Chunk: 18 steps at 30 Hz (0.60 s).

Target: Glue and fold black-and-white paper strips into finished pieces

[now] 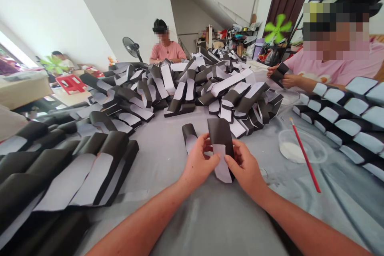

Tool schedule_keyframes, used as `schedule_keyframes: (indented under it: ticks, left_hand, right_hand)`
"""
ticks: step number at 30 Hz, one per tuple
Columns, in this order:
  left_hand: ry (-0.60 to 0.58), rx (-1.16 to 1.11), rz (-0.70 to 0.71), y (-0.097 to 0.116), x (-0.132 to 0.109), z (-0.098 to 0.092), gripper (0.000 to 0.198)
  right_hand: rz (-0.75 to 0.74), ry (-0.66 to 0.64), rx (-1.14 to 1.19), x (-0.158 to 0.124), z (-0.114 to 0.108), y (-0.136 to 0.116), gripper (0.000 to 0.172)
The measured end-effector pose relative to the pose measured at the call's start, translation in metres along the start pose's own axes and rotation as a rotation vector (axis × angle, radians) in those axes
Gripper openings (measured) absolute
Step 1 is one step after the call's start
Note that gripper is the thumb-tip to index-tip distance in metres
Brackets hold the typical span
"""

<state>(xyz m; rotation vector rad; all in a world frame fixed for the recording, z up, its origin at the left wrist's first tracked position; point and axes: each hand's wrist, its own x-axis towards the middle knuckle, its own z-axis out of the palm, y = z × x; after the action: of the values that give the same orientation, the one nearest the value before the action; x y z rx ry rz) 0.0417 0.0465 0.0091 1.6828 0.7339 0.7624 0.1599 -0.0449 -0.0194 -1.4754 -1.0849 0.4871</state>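
The left hand (pixel 199 160) and right hand (pixel 244 164) both grip one folded paper sleeve (pixel 220 140), black with a white flap hanging down, at six o'clock on the gray tablecloth (pixel 156 176). One more sleeve (pixel 189 134) stands just beyond the left hand. At three o'clock lie one red brush (pixel 304 160) and one clear dish (pixel 315 146) of white paste (pixel 288 152). Uncounted sleeves fill a big heap (pixel 186 92) at twelve o'clock. Two people sit opposite: one (pixel 166 50) at twelve o'clock, one (pixel 339 64) at two o'clock.
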Motion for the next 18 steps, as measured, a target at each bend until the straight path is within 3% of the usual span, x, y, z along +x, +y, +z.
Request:
schedule_keyframes:
  ticks: [4,10,18]
  left_hand:
    - [-0.023,-0.073,0.027,0.009,-0.009,0.005,0.066]
    - [0.045,-0.22,-0.077,0.014,-0.013,0.008,0.04]
    - [0.109,-0.374,-0.172,0.008,-0.009,0.005,0.04]
  right_hand:
    - [0.039,-0.04,0.022,-0.008,0.007,-0.011,0.032]
    - [-0.013,-0.102,-0.096,-0.016,0.012,-0.016,0.03]
    - [-0.104,-0.185,-0.127,-0.014,0.008,-0.01,0.041]
